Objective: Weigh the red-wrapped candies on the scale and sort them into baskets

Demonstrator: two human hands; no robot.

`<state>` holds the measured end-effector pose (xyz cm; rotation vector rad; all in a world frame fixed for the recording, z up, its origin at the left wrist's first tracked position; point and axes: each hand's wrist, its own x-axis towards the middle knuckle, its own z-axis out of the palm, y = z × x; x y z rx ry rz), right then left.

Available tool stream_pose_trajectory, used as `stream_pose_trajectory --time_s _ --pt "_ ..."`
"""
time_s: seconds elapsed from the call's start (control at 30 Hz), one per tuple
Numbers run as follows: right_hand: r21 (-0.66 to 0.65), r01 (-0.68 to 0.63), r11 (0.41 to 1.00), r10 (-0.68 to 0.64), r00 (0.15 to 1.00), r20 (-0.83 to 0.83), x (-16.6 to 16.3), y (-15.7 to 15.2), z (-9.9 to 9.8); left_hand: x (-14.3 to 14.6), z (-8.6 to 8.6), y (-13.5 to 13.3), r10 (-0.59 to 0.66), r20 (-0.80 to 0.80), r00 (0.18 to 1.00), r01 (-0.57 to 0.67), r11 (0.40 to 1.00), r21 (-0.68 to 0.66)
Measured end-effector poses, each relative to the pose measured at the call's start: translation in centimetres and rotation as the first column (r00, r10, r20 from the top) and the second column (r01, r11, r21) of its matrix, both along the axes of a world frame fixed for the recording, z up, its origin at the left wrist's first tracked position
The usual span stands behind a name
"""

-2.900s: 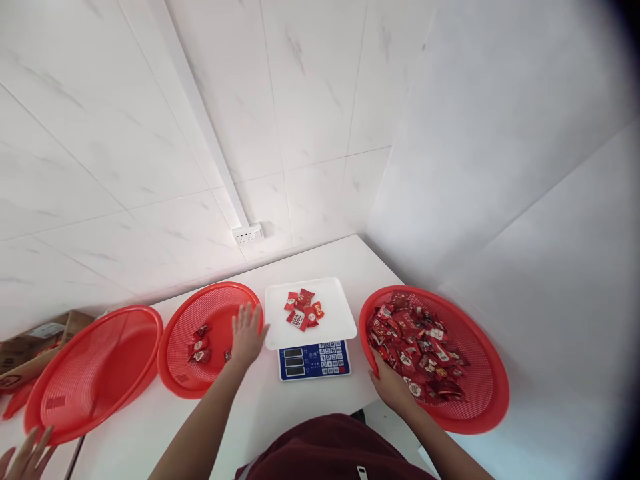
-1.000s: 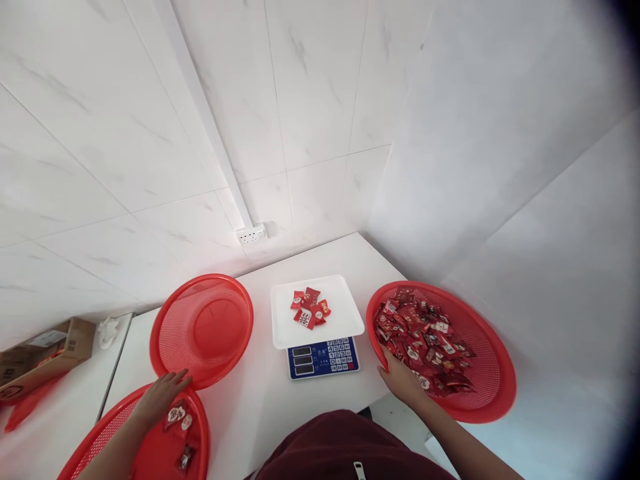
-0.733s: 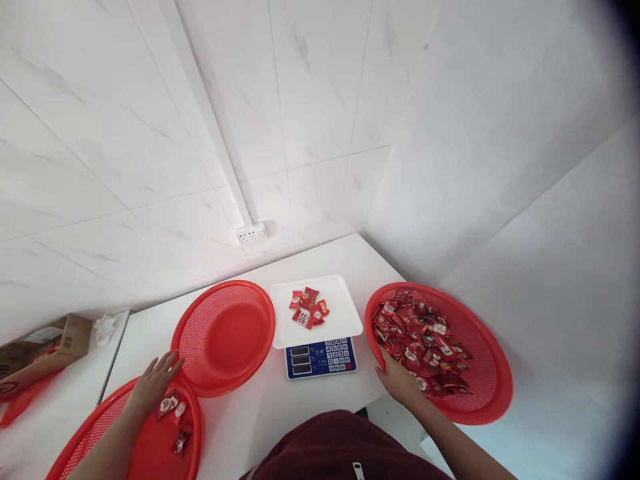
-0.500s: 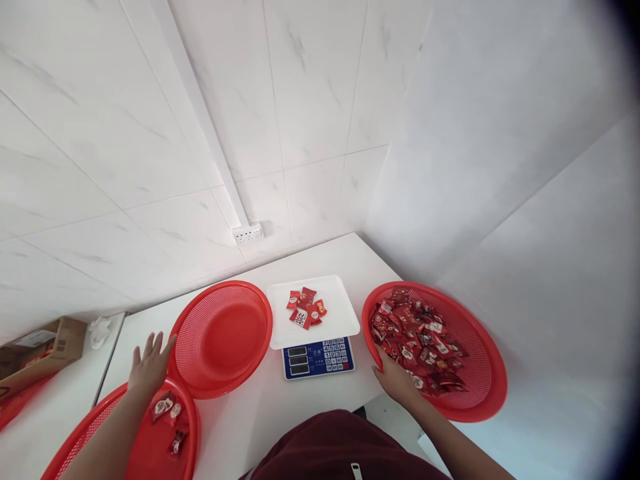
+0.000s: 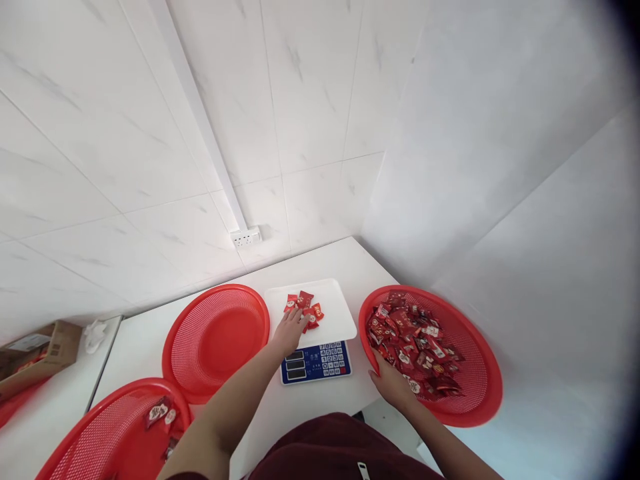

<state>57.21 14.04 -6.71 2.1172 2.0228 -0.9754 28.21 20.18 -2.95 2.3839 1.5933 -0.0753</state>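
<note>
My left hand (image 5: 289, 331) reaches over the white weighing tray (image 5: 336, 308) of a digital scale, its fingers stretched out on a small group of red wrapped candies (image 5: 306, 300). Part of the group is covered by the fingers, and none looks lifted. Below the tray shows the scale's blue keypad panel (image 5: 316, 363). My right hand (image 5: 391, 381) grips the near left rim of a red plastic basket (image 5: 483, 393), thumb outside it. Many red wrapped candies (image 5: 417, 340) are heaped in that basket.
Left of the scale stands another red basket (image 5: 220, 347) with nothing visible inside. A third red basket (image 5: 107, 427), holding a few candies, sits at the lower left, partly behind my forearm. Farther left are a cardboard box (image 5: 60, 350) and crumpled white paper (image 5: 95, 335). Tiled walls enclose the table.
My left hand has moved right, from above the lower-left basket to the candies on the weighing tray. My right hand stays on the basket rim.
</note>
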Motion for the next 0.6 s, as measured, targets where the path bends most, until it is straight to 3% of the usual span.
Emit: stream_pose_trajectory --time_s 0.2,0.33,0.4,0.43,0.5,0.57,0.6 --pt "-0.003 0.001 1.000 -0.001 1.000 -0.009 0.0 -0.1 0.1 -1.4 -0.6 -0.4 0.069 0.003 0.998 -0.069 0.998 0.000" --pt "-0.007 0.004 1.000 -0.004 1.000 -0.008 0.1 0.0 0.1 -3.0 0.6 -2.3 0.110 0.050 0.993 -0.111 0.993 0.026" --pt "-0.007 -0.001 1.000 0.001 1.000 -0.009 0.0 0.0 0.1 -3.9 1.7 -3.0 0.193 0.142 0.971 -0.207 0.974 0.092" --pt "-0.005 -0.005 1.000 0.005 1.000 -0.011 0.0 0.0 0.1 -4.5 2.3 -3.2 0.264 0.203 0.943 -0.295 0.946 0.136" --pt "-0.006 -0.010 1.000 0.010 1.000 -0.020 0.0 0.0 0.2 -5.7 3.3 -3.3 0.441 0.290 0.849 -0.507 0.834 0.217" --pt "-0.008 -0.010 1.000 0.010 0.999 -0.031 0.1 0.0 0.2 -6.7 3.7 -3.2 0.597 0.266 0.757 -0.653 0.708 0.268" --pt "-0.010 -0.009 1.000 0.009 0.999 -0.035 0.1 0.0 0.1 -6.9 3.7 -3.0 0.638 0.222 0.737 -0.675 0.682 0.280"
